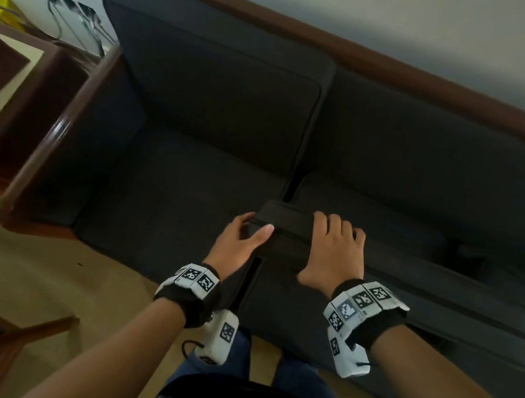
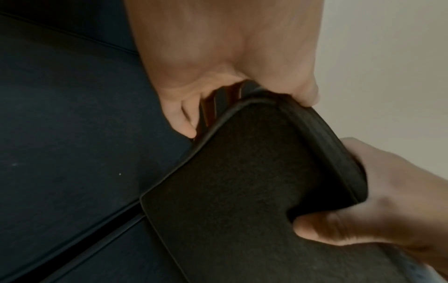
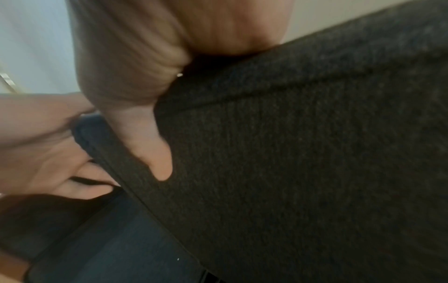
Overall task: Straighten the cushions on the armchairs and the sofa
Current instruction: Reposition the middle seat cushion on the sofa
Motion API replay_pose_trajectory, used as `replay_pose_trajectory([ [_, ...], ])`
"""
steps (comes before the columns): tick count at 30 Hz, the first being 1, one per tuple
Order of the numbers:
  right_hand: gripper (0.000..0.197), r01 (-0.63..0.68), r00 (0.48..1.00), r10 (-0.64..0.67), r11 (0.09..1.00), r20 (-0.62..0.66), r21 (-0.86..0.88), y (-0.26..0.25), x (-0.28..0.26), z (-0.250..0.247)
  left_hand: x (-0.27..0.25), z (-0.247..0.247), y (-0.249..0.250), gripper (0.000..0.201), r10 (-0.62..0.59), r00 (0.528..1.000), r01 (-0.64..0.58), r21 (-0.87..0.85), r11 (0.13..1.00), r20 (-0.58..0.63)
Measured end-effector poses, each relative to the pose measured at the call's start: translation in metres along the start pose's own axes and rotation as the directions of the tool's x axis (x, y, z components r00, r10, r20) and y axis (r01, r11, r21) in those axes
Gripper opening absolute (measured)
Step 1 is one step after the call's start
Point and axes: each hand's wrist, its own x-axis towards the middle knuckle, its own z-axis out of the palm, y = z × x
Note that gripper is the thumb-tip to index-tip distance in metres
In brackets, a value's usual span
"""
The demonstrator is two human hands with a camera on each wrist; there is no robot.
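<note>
Nearest me, my left hand (image 1: 241, 235) grips the raised corner of the seat cushion (image 1: 412, 290), thumb on top, fingers curled beneath. My right hand (image 1: 335, 252), at 3 o'clock of it, clamps the same edge, fingers over the top, thumb pressed into the front face. The cushion is tilted up off the sofa (image 1: 223, 95), overhanging its front, toward 6 o'clock.

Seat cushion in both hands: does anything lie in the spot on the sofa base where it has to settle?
Nothing visible does. The left hand and right hand grip the lifted seat cushion at its left end; the neighbouring left cushion lies beside it, not under.
</note>
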Motion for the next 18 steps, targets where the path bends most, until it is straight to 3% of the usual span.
replay_pose_trajectory([
  [4, 0.091, -0.073, 0.997, 0.077, 0.991, -0.026, 0.114, 0.004, -0.001, -0.01, -0.011, -0.027, -0.01, 0.059, 0.016, 0.991, -0.031, 0.117, 0.993, 0.13],
  [10, 0.077, -0.091, 0.994, 0.1, 0.979, -0.038, 0.183, 0.007, -0.023, -0.025, -0.023, -0.068, -0.014, 0.06, 0.082, 0.984, -0.125, 0.284, 0.951, 0.159],
  [14, 0.073, -0.046, 0.993, 0.076, 0.958, -0.094, 0.283, 0.011, -0.056, -0.042, -0.028, -0.086, -0.01, 0.077, 0.117, 0.975, -0.177, 0.34, 0.924, 0.191],
  [18, 0.075, 0.061, 0.977, 0.042, 0.882, -0.207, 0.468, 0.026, -0.078, -0.086, -0.041, -0.095, 0.011, 0.112, 0.194, 0.938, -0.309, 0.44, 0.843, 0.287],
])
